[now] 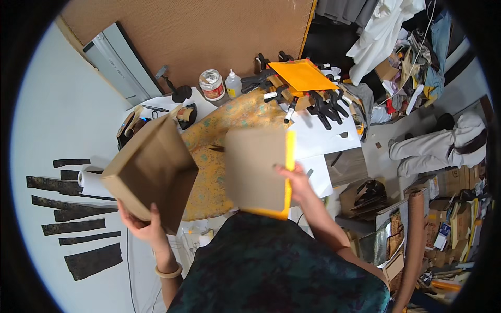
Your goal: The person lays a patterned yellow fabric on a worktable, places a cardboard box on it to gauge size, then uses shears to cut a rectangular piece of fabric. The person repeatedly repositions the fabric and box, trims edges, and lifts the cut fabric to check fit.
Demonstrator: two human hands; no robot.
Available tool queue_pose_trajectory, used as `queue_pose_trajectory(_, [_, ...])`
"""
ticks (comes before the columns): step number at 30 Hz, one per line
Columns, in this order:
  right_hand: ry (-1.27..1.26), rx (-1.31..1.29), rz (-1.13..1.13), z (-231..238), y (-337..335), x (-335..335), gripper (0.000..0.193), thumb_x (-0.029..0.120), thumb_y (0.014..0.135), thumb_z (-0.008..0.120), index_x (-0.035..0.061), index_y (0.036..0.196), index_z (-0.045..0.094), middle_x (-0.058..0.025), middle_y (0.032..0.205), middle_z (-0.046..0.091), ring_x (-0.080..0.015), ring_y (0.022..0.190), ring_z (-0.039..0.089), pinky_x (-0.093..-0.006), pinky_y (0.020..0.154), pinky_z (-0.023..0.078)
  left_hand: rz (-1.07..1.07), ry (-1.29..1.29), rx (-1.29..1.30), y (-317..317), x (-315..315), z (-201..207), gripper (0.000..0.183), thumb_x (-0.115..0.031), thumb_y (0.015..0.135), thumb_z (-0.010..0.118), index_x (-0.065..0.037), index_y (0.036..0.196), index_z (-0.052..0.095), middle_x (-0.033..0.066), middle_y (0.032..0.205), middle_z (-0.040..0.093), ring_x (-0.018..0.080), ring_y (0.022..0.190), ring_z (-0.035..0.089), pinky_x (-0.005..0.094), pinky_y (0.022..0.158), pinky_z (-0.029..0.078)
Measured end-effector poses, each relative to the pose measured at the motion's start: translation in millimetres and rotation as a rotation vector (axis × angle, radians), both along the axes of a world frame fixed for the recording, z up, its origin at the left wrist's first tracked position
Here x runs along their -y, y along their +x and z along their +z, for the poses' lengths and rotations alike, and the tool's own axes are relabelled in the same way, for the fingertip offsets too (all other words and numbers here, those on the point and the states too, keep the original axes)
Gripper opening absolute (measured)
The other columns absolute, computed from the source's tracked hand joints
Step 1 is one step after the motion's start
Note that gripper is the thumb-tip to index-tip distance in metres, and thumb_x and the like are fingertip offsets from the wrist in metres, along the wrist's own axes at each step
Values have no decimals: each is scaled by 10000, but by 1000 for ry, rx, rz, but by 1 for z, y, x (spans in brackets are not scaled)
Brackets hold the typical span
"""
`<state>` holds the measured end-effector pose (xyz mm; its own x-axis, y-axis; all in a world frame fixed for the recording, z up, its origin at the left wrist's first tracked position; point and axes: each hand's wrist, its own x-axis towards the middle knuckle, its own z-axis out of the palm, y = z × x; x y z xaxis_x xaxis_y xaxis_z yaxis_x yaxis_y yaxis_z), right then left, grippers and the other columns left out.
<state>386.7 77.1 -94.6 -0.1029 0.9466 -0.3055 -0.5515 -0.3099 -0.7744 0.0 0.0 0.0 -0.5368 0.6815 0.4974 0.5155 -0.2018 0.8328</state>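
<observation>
No words or numbers can be read clearly; the jar (212,83) carries a red label (213,93), whose print is too small; the bottle (233,85) carries a yellowish label (231,92), also not legible; on the grey panel (123,67) there seem to be faint marks, too blurred to tell.

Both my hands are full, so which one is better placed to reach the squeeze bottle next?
Probably your right hand: it looks nearer the bottle and holds only a flat board, likely simple to set down. Your left hand is farther off and supports a bulkier open box.
</observation>
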Motion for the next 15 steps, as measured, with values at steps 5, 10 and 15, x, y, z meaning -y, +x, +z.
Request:
queue_pose_trajectory(5, [529,983,-359,93,79,-81,215,149,988,671,7,1149,653,-15,922,690,-67,808,583,-264,716,499,118,-57,509,-16,11,-11,759,36,882,723,-143,1542,395,99,1244,564,216,1148,574,372,1011,467])
queue_pose_trajectory(10, [660,828,-446,129,121,-188,229,112,990,664,-14,1178,626,-35,984,702,-104,863,627,-285,788,524,153,-136,793,1,33,-25,709,22,898,702,-147,1524,415,73,1119,565,205,1063,603,372,940,511])
queue_pose_trajectory(15, [543,425,-447,135,138,-239,273,61,958,695,-21,1204,613,-60,1144,698,-146,997,659,-329,901,538,125,-135,927,17,51,-37,692,24,902,686,-151,1518,422,59,1073,582,200,1043,612,374,923,525])
